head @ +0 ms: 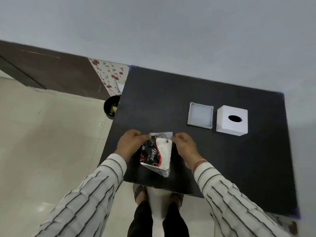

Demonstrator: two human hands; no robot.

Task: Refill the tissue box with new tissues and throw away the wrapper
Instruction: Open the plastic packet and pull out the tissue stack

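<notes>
Hands (pixel 132 142) (pixel 183 144) pinch tissue pack's (pixel 156 153) far edge.

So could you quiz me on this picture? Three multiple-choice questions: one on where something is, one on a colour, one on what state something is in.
1. Where is the lid?
A. Left of the box
B. On top of the box
C. On the floor

2. What colour is the box?
A. Black
B. White
C. Red

3. What are the hands doing?
A. Resting flat on the table
B. Both pinching the pack's top
C. Lifting the box

Answers:
1 A, it lies on the table beside the box.
2 B, its sides are white.
3 B, the left hand and right hand grip the top edge of the pack.
</notes>
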